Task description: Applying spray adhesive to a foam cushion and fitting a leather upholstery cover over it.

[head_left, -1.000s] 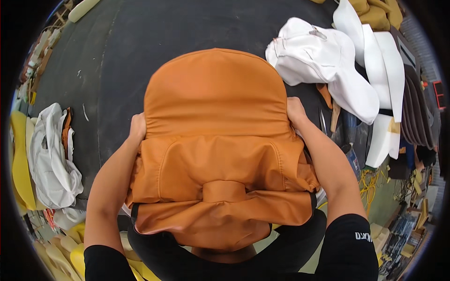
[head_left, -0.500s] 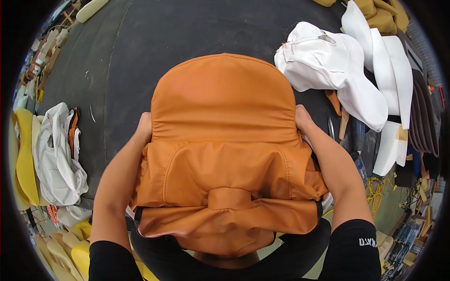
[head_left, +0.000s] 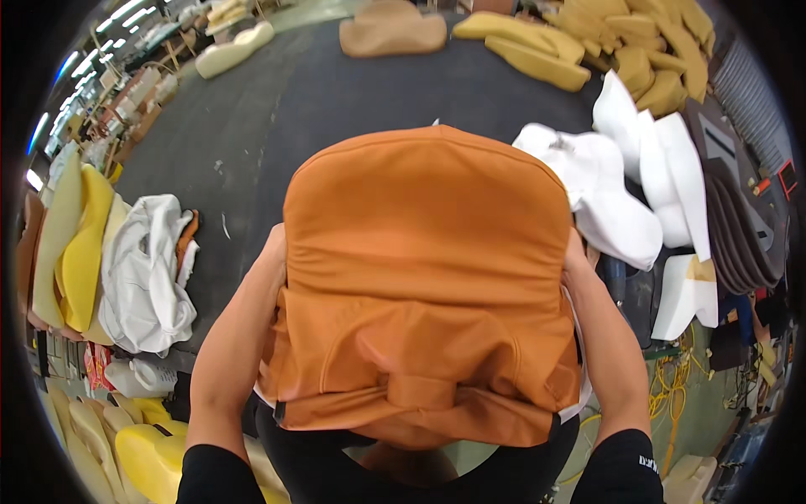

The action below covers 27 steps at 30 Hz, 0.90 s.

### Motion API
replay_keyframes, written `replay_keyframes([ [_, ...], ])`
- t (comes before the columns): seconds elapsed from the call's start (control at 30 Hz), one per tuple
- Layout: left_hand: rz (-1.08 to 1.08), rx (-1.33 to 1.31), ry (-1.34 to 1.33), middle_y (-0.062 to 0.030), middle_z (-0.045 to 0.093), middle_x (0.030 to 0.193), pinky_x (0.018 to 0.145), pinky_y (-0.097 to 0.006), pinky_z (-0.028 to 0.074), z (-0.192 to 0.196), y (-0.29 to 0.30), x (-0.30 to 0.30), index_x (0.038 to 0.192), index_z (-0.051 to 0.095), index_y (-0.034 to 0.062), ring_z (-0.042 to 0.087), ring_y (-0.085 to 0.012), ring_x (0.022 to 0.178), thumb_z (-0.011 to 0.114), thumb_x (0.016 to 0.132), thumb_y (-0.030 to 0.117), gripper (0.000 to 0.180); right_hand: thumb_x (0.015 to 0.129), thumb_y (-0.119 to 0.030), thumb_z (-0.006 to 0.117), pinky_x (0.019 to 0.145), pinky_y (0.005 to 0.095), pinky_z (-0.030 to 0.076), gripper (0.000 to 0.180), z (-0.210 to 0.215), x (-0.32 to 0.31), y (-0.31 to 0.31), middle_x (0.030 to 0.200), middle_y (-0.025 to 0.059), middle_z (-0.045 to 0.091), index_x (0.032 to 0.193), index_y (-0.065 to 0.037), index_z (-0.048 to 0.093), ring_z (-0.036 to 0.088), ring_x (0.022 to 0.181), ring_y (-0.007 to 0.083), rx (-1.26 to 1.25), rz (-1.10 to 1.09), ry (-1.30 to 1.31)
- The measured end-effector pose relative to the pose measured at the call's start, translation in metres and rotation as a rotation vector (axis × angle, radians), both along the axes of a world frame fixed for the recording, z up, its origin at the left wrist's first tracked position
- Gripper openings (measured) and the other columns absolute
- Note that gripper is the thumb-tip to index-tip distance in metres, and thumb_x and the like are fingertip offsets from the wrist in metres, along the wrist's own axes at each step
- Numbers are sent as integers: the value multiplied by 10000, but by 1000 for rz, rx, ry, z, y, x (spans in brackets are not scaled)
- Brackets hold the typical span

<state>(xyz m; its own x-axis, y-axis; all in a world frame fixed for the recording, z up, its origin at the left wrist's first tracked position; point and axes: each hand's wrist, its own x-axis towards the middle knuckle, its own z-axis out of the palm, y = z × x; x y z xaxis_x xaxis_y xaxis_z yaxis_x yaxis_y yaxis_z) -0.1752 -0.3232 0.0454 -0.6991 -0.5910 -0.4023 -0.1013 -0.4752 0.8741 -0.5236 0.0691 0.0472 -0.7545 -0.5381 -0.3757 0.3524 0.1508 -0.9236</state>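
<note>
A tan-orange leather-like seat cover fills the middle of the view, held up in front of my body. Its rounded, padded upper panel stretches smoothly, with creases low across it. Below that the loose material is wrinkled and gathered around a short central band, and dark edging shows at the lower corners. My left hand grips the left side of the padded panel. On the opposite edge, my right hand grips at about the same height. The fingers of both hands are mostly hidden behind the cover.
Behind the cover stretches a dark worktable. White covers and white foam pieces lie at right, near stacked dark pads. A grey-white cover and yellow foam sit at left. More foam lies at the far edge.
The view has tipped upward, bringing foam pieces at the table's far edge into sight. The cover sits nearer and looks larger, its padded panel tilted. Both hands keep their hold on its sides.
</note>
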Motion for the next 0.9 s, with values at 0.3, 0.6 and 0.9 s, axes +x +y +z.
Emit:
replay_keyframes([
  [0.3, -26, -323, 760, -76, 734, 1204, 882, -304, 587, 177, 77, 108, 1318, 645, -11, 720, -179, 1030, 514, 1123, 197, 314, 1116, -244, 603, 597, 239, 505, 263, 218, 99, 104, 844, -18, 706, 990, -29, 686, 629, 699, 52, -532, 11, 552],
  [0.6, 5, -492, 627, 41, 614, 916, 719, -204, 456, 121, 147, 168, 991, 537, 92, 541, -26, 799, 658, 1092, 293, 256, 1130, -178, 563, 713, 232, 446, 247, 159, 161, 165, 892, -47, 648, 1046, 20, 683, 530, 821, 37, -308, 16, 828],
  [0.9, 19, -787, 519, -216, 703, 1214, 1074, -374, 460, 168, 221, 219, 1263, 656, -60, 642, -262, 1140, 611, 1027, 328, 457, 872, -228, 790, 877, 332, 557, 418, 208, 211, 190, 1080, 148, 766, 1163, 64, 716, 729, 987, 218, -202, 338, 1062],
])
